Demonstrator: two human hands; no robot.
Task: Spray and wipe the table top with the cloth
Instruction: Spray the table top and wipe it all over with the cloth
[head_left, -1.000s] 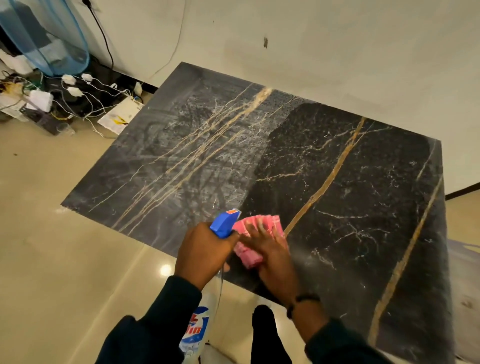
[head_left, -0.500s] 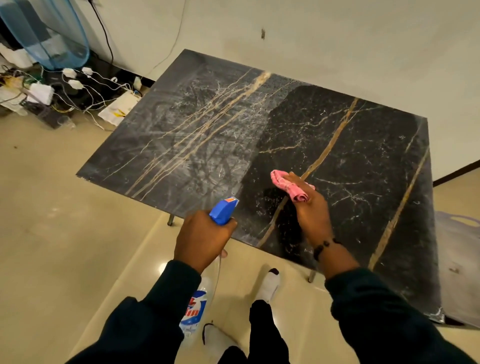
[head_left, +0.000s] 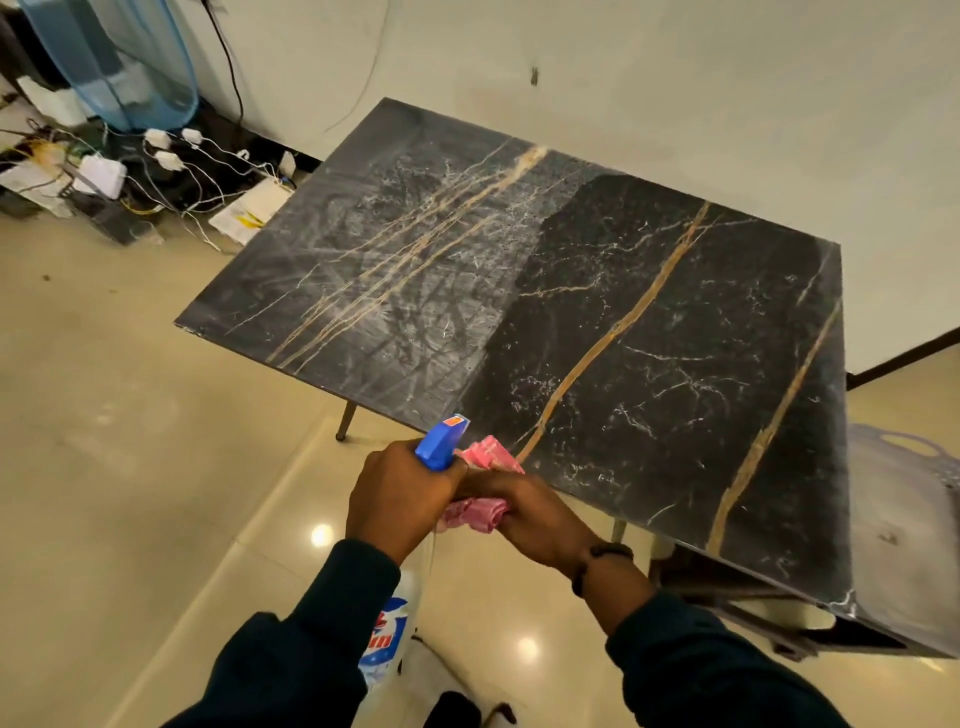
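A black marble table top (head_left: 649, 322) with gold veins fills the middle of the head view; its left half looks grey and streaky, its right half dark. My left hand (head_left: 400, 499) grips a spray bottle (head_left: 387, 639) with a blue trigger head (head_left: 441, 441), held off the table's near edge. My right hand (head_left: 530, 512) is closed on a bunched pink cloth (head_left: 480, 512), pressed against my left hand just in front of the table edge. The cloth is off the table surface.
Chargers, cables and papers (head_left: 156, 176) lie on the floor at the far left under a blue mesh basket (head_left: 119, 57). A white wall (head_left: 675, 78) stands behind the table. A grey chair seat (head_left: 904, 499) is at the right. Glossy floor tiles (head_left: 130, 441) spread left.
My right hand has pulled the pink cloth back off the table top toward my left hand. The left hand holds the bottle in about the same place.
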